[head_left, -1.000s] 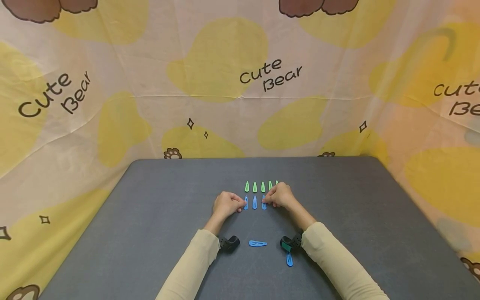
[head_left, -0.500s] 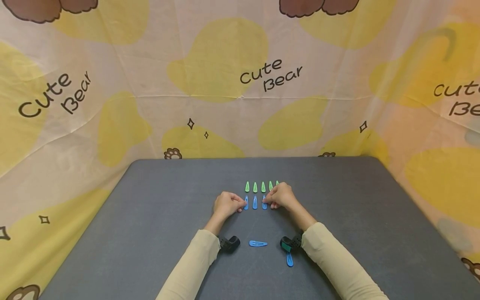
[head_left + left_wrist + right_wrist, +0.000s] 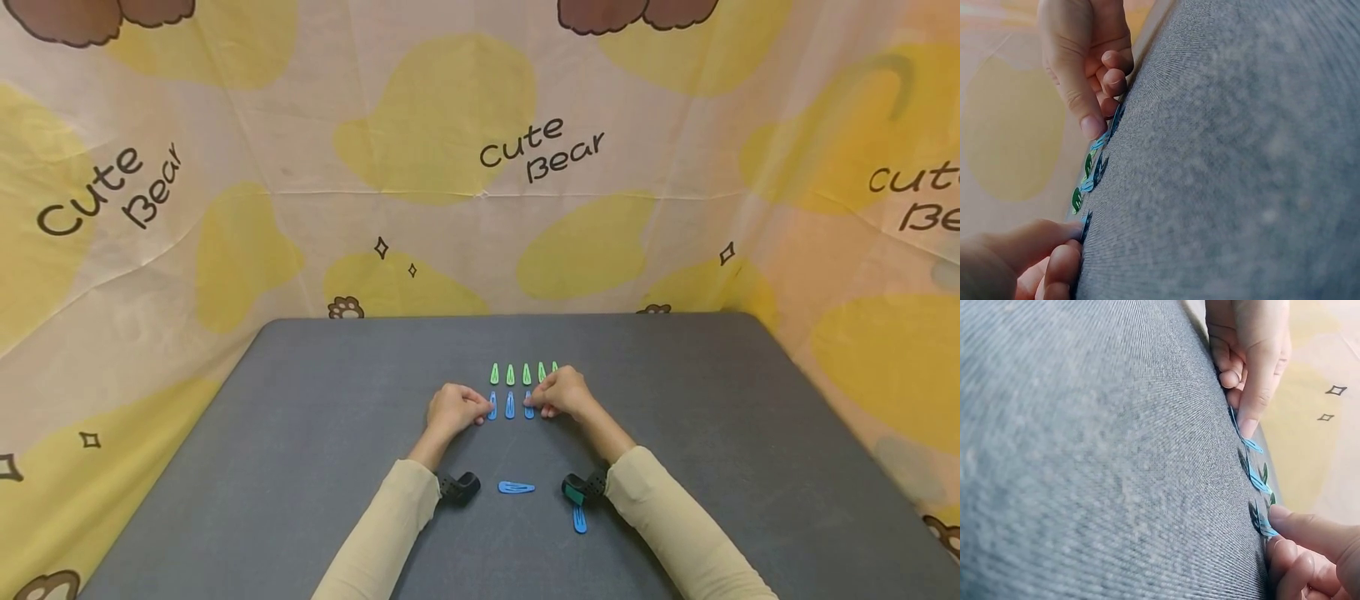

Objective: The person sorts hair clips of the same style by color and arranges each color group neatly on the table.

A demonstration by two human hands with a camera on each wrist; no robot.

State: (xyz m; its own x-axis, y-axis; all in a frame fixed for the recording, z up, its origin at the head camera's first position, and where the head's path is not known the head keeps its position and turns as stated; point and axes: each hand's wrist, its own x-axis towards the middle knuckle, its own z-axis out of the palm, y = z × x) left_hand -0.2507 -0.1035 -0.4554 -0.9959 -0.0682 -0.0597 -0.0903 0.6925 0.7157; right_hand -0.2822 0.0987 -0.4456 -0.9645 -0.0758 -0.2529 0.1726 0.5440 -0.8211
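Note:
Three blue snap hair clips lie upright side by side on the grey table. My left hand pinches the leftmost blue clip between thumb and fingers. At the other end of this short row, my right hand pinches the right blue clip, covering part of it. Between them the middle blue clip is untouched. In the right wrist view, the left thumb presses on its clip from above. Just behind runs a row of green hair clips, the rightmost partly hidden by my right hand.
Nearer to me a blue clip lies sideways between my forearms. Another blue clip sits partly under the right wrist strap. A patterned cloth hangs behind the table.

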